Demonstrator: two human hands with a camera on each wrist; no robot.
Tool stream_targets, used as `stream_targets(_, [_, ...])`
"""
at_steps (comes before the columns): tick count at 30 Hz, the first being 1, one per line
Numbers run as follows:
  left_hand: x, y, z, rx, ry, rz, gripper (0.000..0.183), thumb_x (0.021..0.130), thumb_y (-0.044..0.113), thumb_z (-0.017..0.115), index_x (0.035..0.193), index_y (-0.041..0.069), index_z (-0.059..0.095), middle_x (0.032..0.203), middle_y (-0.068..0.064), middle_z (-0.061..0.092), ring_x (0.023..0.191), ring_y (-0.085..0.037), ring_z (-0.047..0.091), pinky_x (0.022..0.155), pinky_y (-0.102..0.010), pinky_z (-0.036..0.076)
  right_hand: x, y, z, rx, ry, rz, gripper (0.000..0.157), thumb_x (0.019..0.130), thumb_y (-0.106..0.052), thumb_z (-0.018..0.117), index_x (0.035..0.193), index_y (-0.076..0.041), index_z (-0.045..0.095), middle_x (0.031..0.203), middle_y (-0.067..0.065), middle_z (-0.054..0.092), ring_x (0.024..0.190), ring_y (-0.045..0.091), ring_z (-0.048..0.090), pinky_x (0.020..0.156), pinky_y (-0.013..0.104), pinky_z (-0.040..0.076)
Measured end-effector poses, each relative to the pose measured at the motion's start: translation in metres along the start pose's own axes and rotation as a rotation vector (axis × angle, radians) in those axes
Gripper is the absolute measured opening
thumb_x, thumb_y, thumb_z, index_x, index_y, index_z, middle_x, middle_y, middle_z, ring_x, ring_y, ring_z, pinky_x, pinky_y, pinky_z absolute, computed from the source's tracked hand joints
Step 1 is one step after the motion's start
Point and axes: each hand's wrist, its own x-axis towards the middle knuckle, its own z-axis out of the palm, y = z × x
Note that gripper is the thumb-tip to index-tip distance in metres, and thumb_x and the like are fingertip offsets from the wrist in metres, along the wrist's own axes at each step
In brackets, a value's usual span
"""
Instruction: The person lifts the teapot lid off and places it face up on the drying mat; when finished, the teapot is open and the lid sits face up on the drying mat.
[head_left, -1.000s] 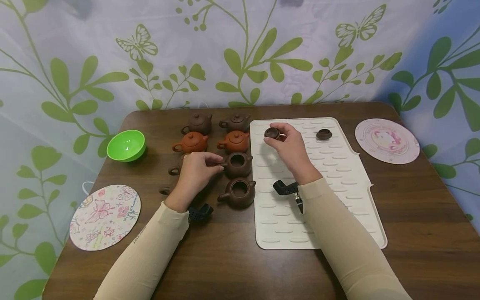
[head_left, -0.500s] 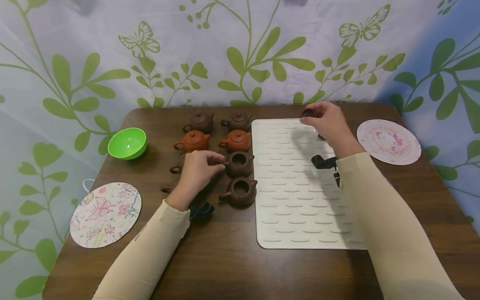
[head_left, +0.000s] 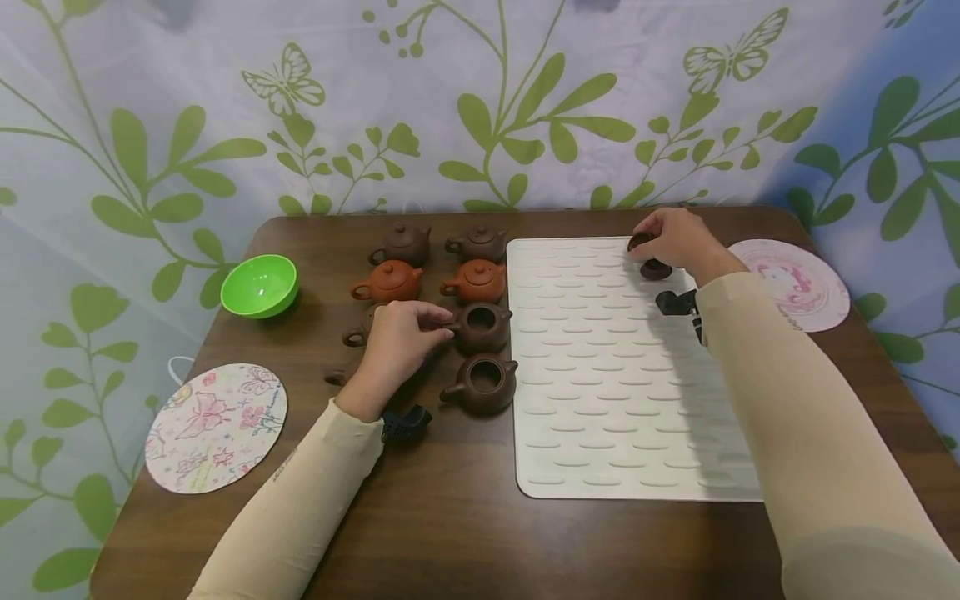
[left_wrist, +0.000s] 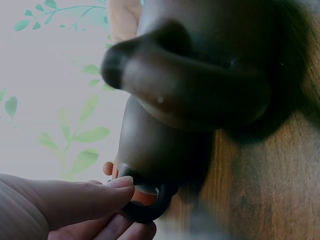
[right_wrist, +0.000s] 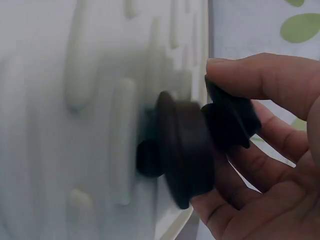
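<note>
My left hand (head_left: 397, 346) pinches the handle (left_wrist: 150, 207) of a small dark brown lidless teapot (head_left: 483, 340). Another lidless brown teapot (head_left: 480, 398) stands in front of it and looms large in the left wrist view. At the far right of the white ridged mat (head_left: 577, 375), my right hand (head_left: 686, 243) grips a dark teapot lid (right_wrist: 232, 117) between thumb and fingers. A second dark lid (right_wrist: 185, 150) lies upside down, its knob against the mat, right beside the held one.
Dark brown teapots (head_left: 405, 244) and orange teapots (head_left: 396, 282) with lids on stand in two columns left of the mat. A green bowl (head_left: 260, 287) and a butterfly-patterned round mat (head_left: 217, 429) are at the left. A pink round mat (head_left: 813, 287) lies at the right.
My right hand has carried the lid from the mat's left part to the far right, then lowered it beside the other lid. The left hand stays on the teapot handle.
</note>
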Motion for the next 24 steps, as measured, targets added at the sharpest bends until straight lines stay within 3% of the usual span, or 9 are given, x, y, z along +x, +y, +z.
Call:
stream_targets(5, [0.0024,-0.0001,0.0004,0.019,0.0,0.009,0.015,0.089,0.012,0.088,0.104,0.01,0.085,0.097,0.0,0.079,0.089,-0.021,0.073,0.114,-0.05,0.033,0.0001,0.0067,-0.0001,-0.038,-0.017,-0.005,0.051,0.099,-0.028,0.076,0.136,0.001,0.057,0.141,0.032,0.05,0.123,0.049,0.048,0.097,0.064,0.043])
stream_targets(11, [0.0047,0.0022,-0.0014,0.025,-0.003,0.008,0.015,0.089,0.012,0.088,0.104,0.011,0.085,0.097,0.0,0.079,0.088,-0.021,0.073,0.111,-0.051,0.036,0.0017,0.0098,-0.0005,-0.025,-0.021,0.03,0.054,0.098,-0.03,0.076,0.138,0.0,0.054,0.144,0.032,0.045,0.122,0.049,0.048,0.096,0.063,0.044])
stream_targets(16, [0.0023,0.0012,-0.0015,0.04,-0.011,0.002,0.016,0.089,0.013,0.088,0.105,0.011,0.085,0.099,0.0,0.079,0.09,-0.022,0.073,0.12,-0.051,0.023,0.0004,0.0076,0.0026,-0.016,-0.031,0.049,0.052,0.1,-0.028,0.073,0.139,0.001,0.053,0.145,0.033,0.045,0.12,0.048,0.049,0.094,0.061,0.045])
stream_targets(24, [0.0025,-0.0023,-0.0014,0.029,-0.011,0.007,0.017,0.089,0.012,0.087,0.106,0.01,0.085,0.1,-0.001,0.079,0.09,-0.023,0.073,0.118,-0.052,0.026,0.001,0.0062,0.0078,0.031,-0.018,0.065,0.053,0.102,-0.025,0.07,0.142,0.002,0.05,0.148,0.034,0.043,0.127,0.051,0.046,0.098,0.064,0.043])
